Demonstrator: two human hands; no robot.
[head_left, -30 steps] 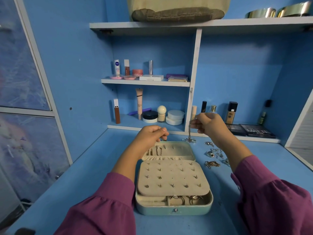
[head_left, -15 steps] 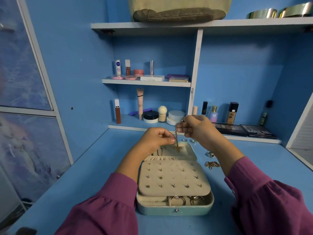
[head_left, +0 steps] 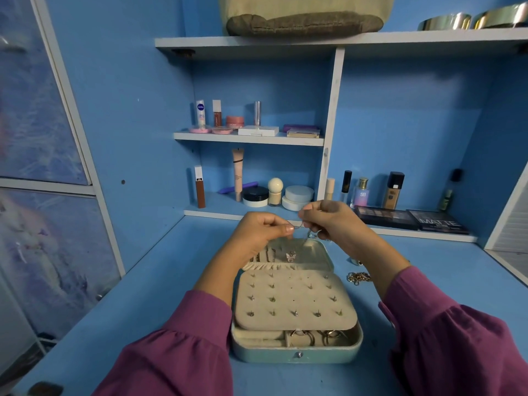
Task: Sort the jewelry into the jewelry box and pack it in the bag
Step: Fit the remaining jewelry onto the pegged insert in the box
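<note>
An open teal jewelry box (head_left: 297,354) sits on the blue desk in front of me. Its beige earring panel (head_left: 294,301) holds several studs, and rings lie in the front compartment. My left hand (head_left: 258,232) and my right hand (head_left: 331,221) each pinch an end of a thin silver necklace (head_left: 298,226) above the box lid. Its butterfly pendant (head_left: 291,256) hangs down in front of the lid's inside. Other chains hang in the lid, partly hidden by my left hand. A beige bag (head_left: 303,15) stands on the top shelf.
Loose jewelry (head_left: 358,277) lies on the desk right of the box. Cosmetics bottles and jars (head_left: 297,197) and makeup palettes (head_left: 411,220) line the low shelf behind. A small shelf (head_left: 248,137) carries more cosmetics. Metal bowls (head_left: 474,20) stand top right.
My right hand carried the necklace from the loose pile on the right over to the box lid. My left hand took hold of the chain, and the pendant now hangs inside the lid.
</note>
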